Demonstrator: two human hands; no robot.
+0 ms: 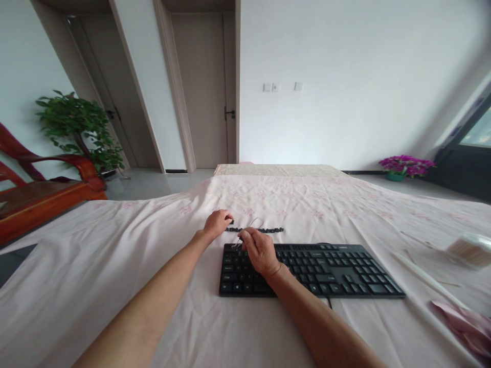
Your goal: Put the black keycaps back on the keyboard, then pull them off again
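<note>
A black keyboard [345, 278] lies on the pale flowered cloth [192, 317]. Behind its upper left edge runs a row of small black keycaps [275, 230]. My left hand [218, 223] is at the left end of that row, finger and thumb pinching a black keycap [231, 222]. Over the keyboard's upper left part, my right hand [260, 250] is closed around a wire keycap puller [258, 220]. The puller's wire loop sticks out beyond the fingers, and its other end points down near the top left keys. My right hand and forearm hide some keys.
On the right lie a clear tub of thin sticks [472, 249], a long white stick [427, 276] and a pink cloth [462, 319]. A dark flat object [15, 260] shows at the left edge, near a wooden chair [49, 191]. A cable [329, 303] emerges below the keyboard.
</note>
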